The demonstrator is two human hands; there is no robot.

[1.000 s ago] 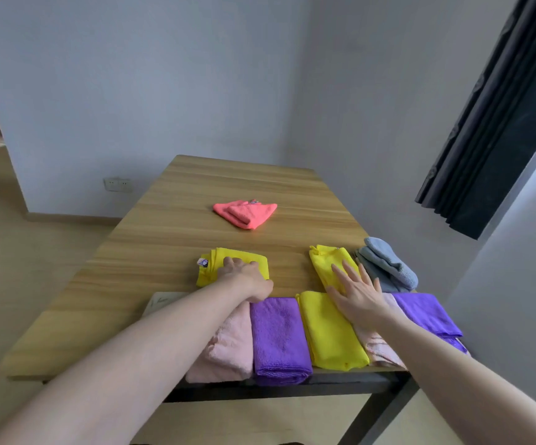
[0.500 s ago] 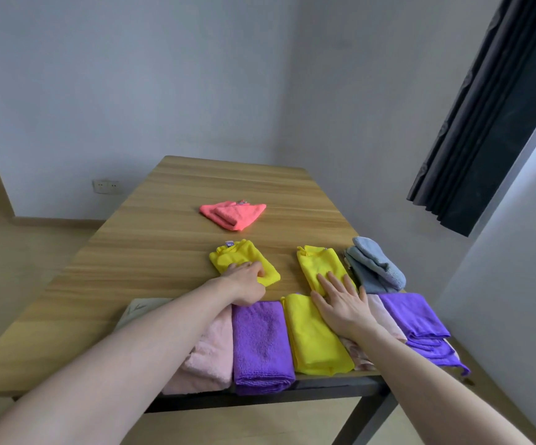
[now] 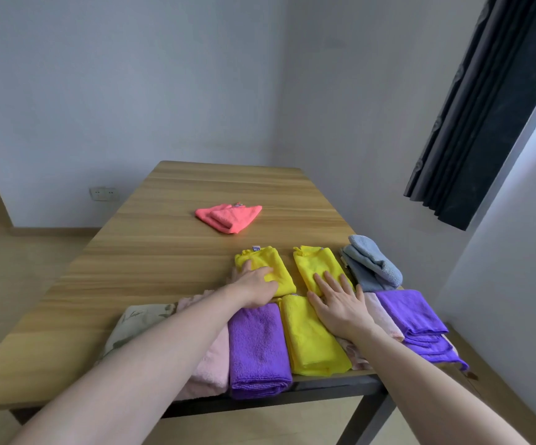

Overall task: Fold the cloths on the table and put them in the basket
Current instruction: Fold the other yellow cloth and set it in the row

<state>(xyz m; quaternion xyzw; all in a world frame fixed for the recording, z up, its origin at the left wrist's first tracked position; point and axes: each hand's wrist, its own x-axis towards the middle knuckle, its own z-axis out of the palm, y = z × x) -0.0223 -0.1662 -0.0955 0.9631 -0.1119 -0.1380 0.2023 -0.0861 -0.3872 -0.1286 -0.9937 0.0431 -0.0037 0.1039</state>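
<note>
A wood-grain desk (image 3: 170,252) stands in a corner, a dark curtain (image 3: 485,107) at two o'clock. Along its near edge lie fluffy folded cloths side by side: a pale printed one (image 3: 131,326), pink (image 3: 212,364), purple (image 3: 257,348), yellow (image 3: 314,338), another pink (image 3: 382,316) and purple (image 3: 411,313). Behind them sit two small yellow folds and a rolled grey-blue cloth (image 3: 372,264). The left hand (image 3: 255,285) presses on the left yellow fold (image 3: 279,268), fingers curled over it, nothing gripped. The right hand (image 3: 340,303) lies flat and spread on the right yellow fold (image 3: 314,261). A loosely folded coral cloth (image 3: 228,216) lies alone at twelve o'clock.
</note>
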